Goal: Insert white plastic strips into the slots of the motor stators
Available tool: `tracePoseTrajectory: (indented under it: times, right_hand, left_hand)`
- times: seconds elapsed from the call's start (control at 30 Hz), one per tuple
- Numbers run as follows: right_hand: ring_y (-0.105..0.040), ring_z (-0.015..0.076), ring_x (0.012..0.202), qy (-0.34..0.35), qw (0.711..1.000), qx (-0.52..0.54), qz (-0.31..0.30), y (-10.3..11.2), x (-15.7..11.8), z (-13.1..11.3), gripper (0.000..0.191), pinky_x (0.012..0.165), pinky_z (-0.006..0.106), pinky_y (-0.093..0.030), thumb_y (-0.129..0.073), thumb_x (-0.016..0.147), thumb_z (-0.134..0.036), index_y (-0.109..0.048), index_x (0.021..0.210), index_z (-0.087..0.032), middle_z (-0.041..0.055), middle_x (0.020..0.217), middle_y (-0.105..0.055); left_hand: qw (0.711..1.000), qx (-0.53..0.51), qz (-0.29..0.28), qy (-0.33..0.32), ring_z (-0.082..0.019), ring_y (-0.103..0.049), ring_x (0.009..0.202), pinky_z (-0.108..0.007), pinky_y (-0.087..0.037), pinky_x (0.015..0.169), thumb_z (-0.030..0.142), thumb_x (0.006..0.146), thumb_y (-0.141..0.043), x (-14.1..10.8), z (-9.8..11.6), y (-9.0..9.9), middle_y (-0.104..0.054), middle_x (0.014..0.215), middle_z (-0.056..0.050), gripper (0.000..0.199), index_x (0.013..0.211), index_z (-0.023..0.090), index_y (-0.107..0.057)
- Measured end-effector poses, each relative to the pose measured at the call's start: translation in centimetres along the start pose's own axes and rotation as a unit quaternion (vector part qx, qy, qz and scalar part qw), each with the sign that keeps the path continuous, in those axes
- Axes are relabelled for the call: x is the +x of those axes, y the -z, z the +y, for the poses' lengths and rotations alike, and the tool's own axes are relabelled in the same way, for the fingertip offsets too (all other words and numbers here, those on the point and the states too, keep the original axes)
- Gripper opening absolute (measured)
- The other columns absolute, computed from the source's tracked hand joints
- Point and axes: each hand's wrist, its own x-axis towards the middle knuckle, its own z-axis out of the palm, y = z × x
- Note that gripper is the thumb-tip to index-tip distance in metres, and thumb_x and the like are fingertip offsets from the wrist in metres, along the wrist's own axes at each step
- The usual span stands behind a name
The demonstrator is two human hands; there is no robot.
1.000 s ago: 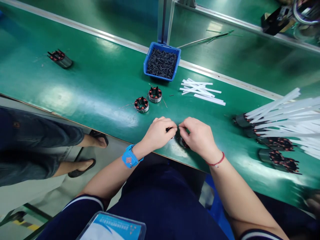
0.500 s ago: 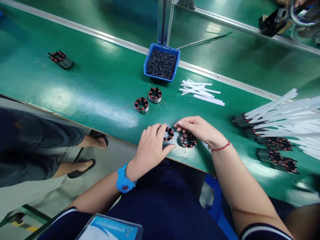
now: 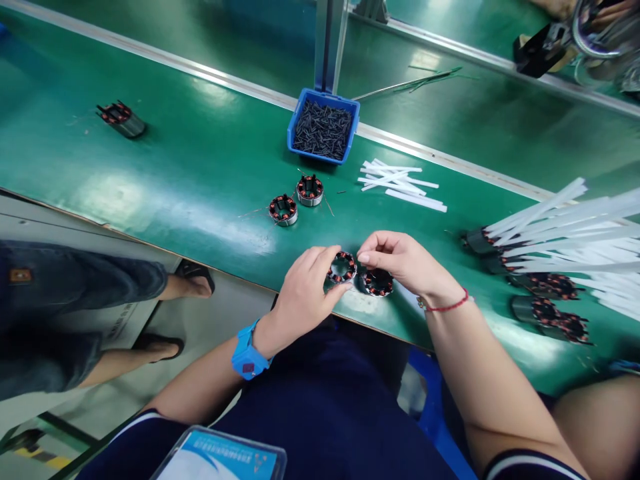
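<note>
My left hand (image 3: 309,287), below a blue watch, has its fingers and thumb wrapped round the left side of a ring-shaped copper-wound stator (image 3: 343,267). Just right of it, my right hand (image 3: 395,257) has thumb and forefinger pinched together over the gap between this stator and a second one (image 3: 377,283). What the pinch holds is too small to make out. The second stator rests on the green table partly under my right hand. Two more stators (image 3: 283,210) (image 3: 310,191) with loose wires stand further back.
A blue bin (image 3: 324,127) of small black tubes stands at the back. White strips (image 3: 400,183) lie right of it. Several stators with white strips (image 3: 565,233) are at the right. A lone stator (image 3: 121,119) is far left. Another person's legs (image 3: 85,277) show at the left.
The stator in my left hand has come up and tilted, so more of its ring shows. My right fingers have shifted slightly right, still pinched. The person's feet at the left have moved a little.
</note>
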Motion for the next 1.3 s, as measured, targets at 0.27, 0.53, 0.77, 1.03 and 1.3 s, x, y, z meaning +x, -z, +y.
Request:
tracePoseTrajectory:
  times: [0.27, 0.53, 0.77, 1.03, 1.3]
  right_hand:
    - [-0.055, 0.0187, 0.075, 0.254, 0.896, -0.339, 0.135, -1.5, -2.3, 0.1, 0.016, 0.074, 0.034, -0.043, -0.056, 0.087, -0.031, -0.063, 0.076, -0.022, 0.0052, 0.077, -0.063]
    - [-0.055, 0.0129, 0.065, 0.112, 0.994, -0.009, -0.006, 0.1, -3.6, 0.1, 0.013, 0.06, 0.028, -0.047, -0.066, 0.08, -0.034, -0.064, 0.084, -0.022, 0.002, 0.082, -0.062]
    - [-0.049, 0.0099, 0.061, 0.063, 0.992, -0.033, -0.1, 0.6, -3.8, -1.0, 0.018, 0.058, 0.023, -0.044, -0.067, 0.077, -0.027, -0.057, 0.088, -0.02, -0.003, 0.07, -0.054]
    - [-0.055, 0.0114, 0.064, 0.101, 0.973, -0.191, 0.078, -1.0, -3.8, 0.4, 0.007, 0.06, 0.025, -0.046, -0.052, 0.084, -0.021, -0.056, 0.09, -0.02, -0.0001, 0.078, -0.059]
    - [-0.06, 0.0213, 0.088, 0.182, 0.847, -0.464, 0.185, 2.9, 3.4, -2.6, 0.02, 0.078, 0.033, -0.046, -0.052, 0.084, -0.022, -0.063, 0.1, -0.016, 0.0078, 0.096, -0.067]
  left_hand:
    - [0.999, -0.037, -0.035, 0.008, -0.022, -0.055, 0.101, -0.036, -0.046, 0.09, 0.032, 0.083, -0.061, 0.2, 1.5, 1.0, -0.058, 0.108, -0.008, 0.043, 0.12, 0.017, -0.047]
    - [0.992, -0.034, -0.089, -0.082, -0.023, -0.053, 0.107, -0.037, -0.045, 0.094, 0.035, 0.084, -0.059, 0.4, 1.7, 2.7, -0.056, 0.117, -0.009, 0.046, 0.124, 0.018, -0.043]
    - [0.975, 0.057, -0.124, -0.174, -0.024, -0.054, 0.103, -0.038, -0.046, 0.089, 0.031, 0.086, -0.056, 0.4, 2.3, 3.3, -0.057, 0.112, -0.011, 0.041, 0.121, 0.015, -0.044]
    - [0.976, 0.093, -0.12, -0.156, -0.027, -0.054, 0.1, -0.041, -0.047, 0.087, 0.033, 0.087, -0.054, 1.5, 1.5, 1.5, -0.057, 0.108, -0.013, 0.04, 0.12, 0.012, -0.045]
    - [0.993, 0.021, -0.102, -0.062, -0.025, -0.051, 0.109, -0.04, -0.043, 0.095, 0.025, 0.082, -0.06, 4.6, -0.4, -2.0, -0.053, 0.116, -0.011, 0.05, 0.127, 0.015, -0.04]
